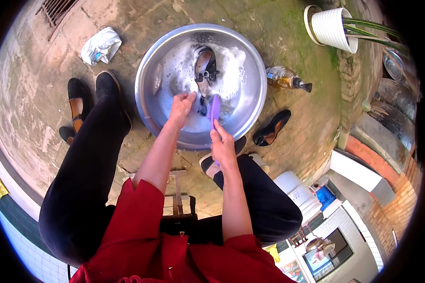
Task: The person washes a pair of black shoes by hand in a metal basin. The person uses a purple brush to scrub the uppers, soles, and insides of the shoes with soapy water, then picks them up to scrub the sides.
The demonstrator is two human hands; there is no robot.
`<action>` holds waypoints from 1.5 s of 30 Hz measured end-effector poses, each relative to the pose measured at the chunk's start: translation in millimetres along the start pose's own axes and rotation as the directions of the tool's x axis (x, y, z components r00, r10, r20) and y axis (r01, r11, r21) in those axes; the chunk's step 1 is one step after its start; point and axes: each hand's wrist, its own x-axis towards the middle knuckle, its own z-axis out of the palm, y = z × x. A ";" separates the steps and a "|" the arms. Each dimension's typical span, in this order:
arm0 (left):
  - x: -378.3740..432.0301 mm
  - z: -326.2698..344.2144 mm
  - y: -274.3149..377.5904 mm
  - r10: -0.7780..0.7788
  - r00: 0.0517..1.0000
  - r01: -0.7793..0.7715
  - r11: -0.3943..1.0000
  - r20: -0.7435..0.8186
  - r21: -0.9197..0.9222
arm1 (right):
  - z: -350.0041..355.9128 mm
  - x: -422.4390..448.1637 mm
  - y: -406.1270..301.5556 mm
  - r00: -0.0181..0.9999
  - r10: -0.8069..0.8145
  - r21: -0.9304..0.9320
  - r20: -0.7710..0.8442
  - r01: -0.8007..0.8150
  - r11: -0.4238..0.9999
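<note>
A wide metal basin (143, 102) holds soapy water and white foam in front of me. In it lies a wet black shoe (211, 65) with a tan insole and a buckle-like fitting. My left hand (182, 108) is over the basin, its fingertips beside the shoe's near end; I cannot tell whether they grip it. My right hand (223, 146), at the near rim, grips a purple scrubbing brush (215, 108). The brush's bristles face left, towards the near end of the shoe, where a dark strap-like part shows.
A bottle of amber liquid (283, 78) lies right of the basin, near a black shoe (272, 128). Another black shoe (78, 97) rests by my left foot. A crumpled white plastic bag (102, 46) and a potted plant (334, 30) stand farther off.
</note>
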 end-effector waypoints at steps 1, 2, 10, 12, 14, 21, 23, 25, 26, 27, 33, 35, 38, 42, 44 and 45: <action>-0.2 -4.4 1.9 0.012 1.000 -0.013 0.999 0.024 0.040 | 4.9 -6.4 -11.1 0.996 0.077 0.091 0.042 -0.081 0.993; -2.1 -7.7 2.2 0.041 0.999 -0.041 0.999 0.008 0.026 | 3.6 -14.3 -23.8 0.980 0.167 0.190 0.105 -0.184 0.964; -15.7 0.6 10.6 0.273 0.962 -0.271 0.957 0.001 -0.105 | -6.4 -20.7 -33.5 0.922 0.273 0.313 0.275 -0.354 0.881; -11.0 -5.5 10.0 0.345 0.938 -0.336 0.891 0.025 0.305 | -8.7 -23.2 -27.5 0.996 0.032 -0.024 0.080 -0.030 0.999; -8.8 -6.2 7.8 0.441 0.897 -0.380 0.751 0.018 0.539 | -9.6 -31.2 -27.2 0.979 -0.203 -0.268 -0.026 0.188 0.945; -23.0 -0.7 4.5 0.595 0.803 -0.441 0.558 0.031 0.703 | 12.1 -39.1 -63.0 0.841 -0.531 -0.690 0.099 0.443 0.573; -32.1 1.0 4.8 0.603 0.797 -0.384 0.531 -0.018 0.755 | 5.1 -14.4 -66.2 0.897 -0.440 -0.760 0.046 0.317 0.568; -35.3 3.4 6.5 0.614 0.789 -0.378 0.519 -0.026 0.766 | -3.8 10.8 -74.3 0.853 -0.515 -0.824 0.081 0.348 0.448; -36.3 4.4 10.2 0.609 0.792 -0.374 0.531 -0.036 0.760 | -8.8 21.7 -79.6 0.829 -0.549 -0.851 0.102 0.358 0.383; -36.7 4.0 13.1 0.608 0.792 -0.367 0.541 -0.051 0.757 | -11.8 31.2 -86.9 0.844 -0.533 -0.856 0.057 0.316 0.408; -37.2 7.0 18.0 0.602 0.798 -0.366 0.535 -0.039 0.762 | -5.3 33.5 -94.0 0.863 -0.502 -0.780 0.058 0.353 0.517; -31.6 -7.2 15.6 0.596 0.800 -0.361 0.572 -0.071 0.737 | 8.2 -3.5 -77.0 0.897 -0.408 -0.721 0.169 0.395 0.570; -28.4 -17.1 13.9 0.568 0.823 -0.406 0.602 -0.010 0.688 | 9.5 -13.8 -51.4 0.842 -0.501 -0.711 0.199 0.476 0.517; -36.1 -13.0 20.3 0.541 0.841 -0.423 0.625 0.026 0.656 | -0.8 31.3 -81.6 0.871 -0.478 -0.846 0.111 0.336 0.414; -39.8 -12.3 21.5 0.547 0.837 -0.435 0.655 0.009 0.618 | -7.0 52.8 -93.2 0.865 -0.499 -0.858 0.048 0.292 0.423; -40.4 -14.1 19.3 0.521 0.853 -0.420 0.661 0.022 0.622 | -8.1 59.6 -97.2 0.861 -0.509 -0.849 0.016 0.280 0.448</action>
